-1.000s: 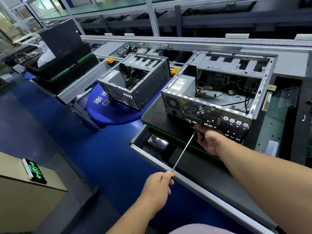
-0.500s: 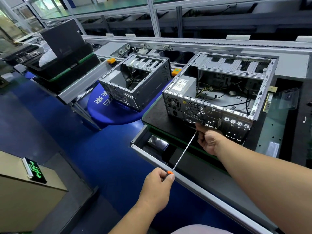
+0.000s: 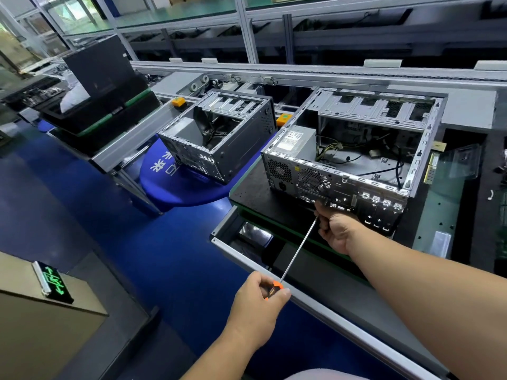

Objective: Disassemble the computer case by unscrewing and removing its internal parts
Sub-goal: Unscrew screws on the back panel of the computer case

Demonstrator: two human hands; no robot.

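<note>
An open grey computer case (image 3: 354,171) lies on a black pad, its rear panel facing me, with a power supply (image 3: 297,141) and loose cables inside. A long screwdriver (image 3: 299,246) with an orange handle reaches from low centre up to the lower rear panel below the fan grille. My left hand (image 3: 259,303) grips the handle. My right hand (image 3: 338,231) is curled round the shaft near the tip, right against the case's rear panel. The tip itself is hidden by my fingers.
A second open case (image 3: 219,138) stands to the left beside a blue round stool top (image 3: 178,185). A black tray stack (image 3: 101,102) sits far left. The conveyor rail (image 3: 329,75) runs behind. A green glass sheet (image 3: 447,193) lies to the right. A cardboard box (image 3: 41,325) sits lower left.
My left hand has shifted its grip on the handle, which now shows more of its orange end. My right hand stays at the rear panel. The case has not moved.
</note>
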